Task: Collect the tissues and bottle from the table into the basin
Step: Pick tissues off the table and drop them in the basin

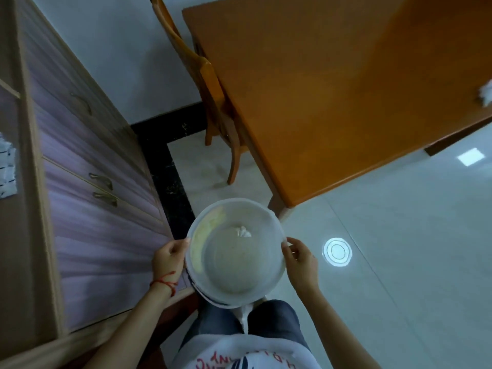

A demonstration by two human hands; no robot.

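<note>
Head view: white basin (pixel 235 251), held level above the floor, just off the near corner of the orange bench (pixel 319 102); one crumpled tissue (pixel 242 231) inside, at the far edge of the basin's bottom. Left hand (pixel 167 258) with grip curled on the basin's left rim, right hand (pixel 300 259) with grip curled on its right rim. Second tissue (pixel 486 93) on the bench, well apart from the basin, at the frame's right edge; wooden chair (pixel 210 83) tucked at the bench's left side.

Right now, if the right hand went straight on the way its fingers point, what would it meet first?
The right hand points across the basin it grips. It would meet the basin's rim and wall at once; past that lies the left hand on the opposite rim.
</note>
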